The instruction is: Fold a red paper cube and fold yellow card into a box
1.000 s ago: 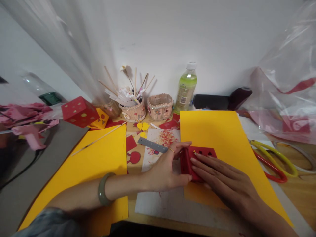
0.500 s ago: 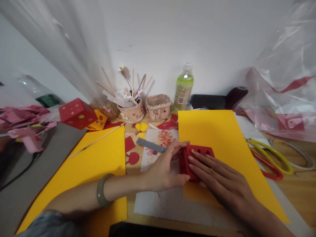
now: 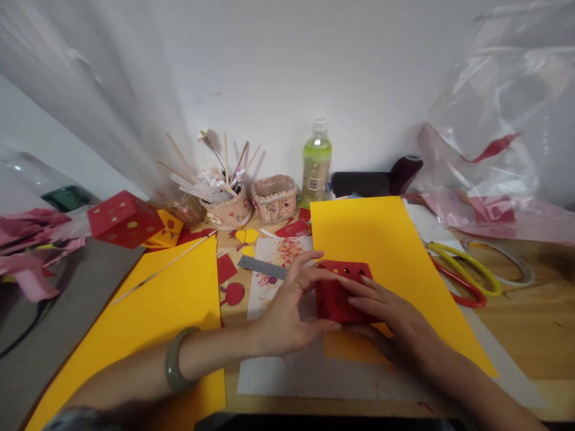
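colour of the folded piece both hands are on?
Red paper piece with small cut-out holes, lying on yellow sheet; head view.

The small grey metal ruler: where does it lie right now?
In the head view the small grey metal ruler lies left of centre on the white speckled paper, just beyond the left hand, between the two yellow sheets.

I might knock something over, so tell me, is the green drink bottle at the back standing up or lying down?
Upright. The green bottle stands by the wall with its white cap on top, beside the small basket.
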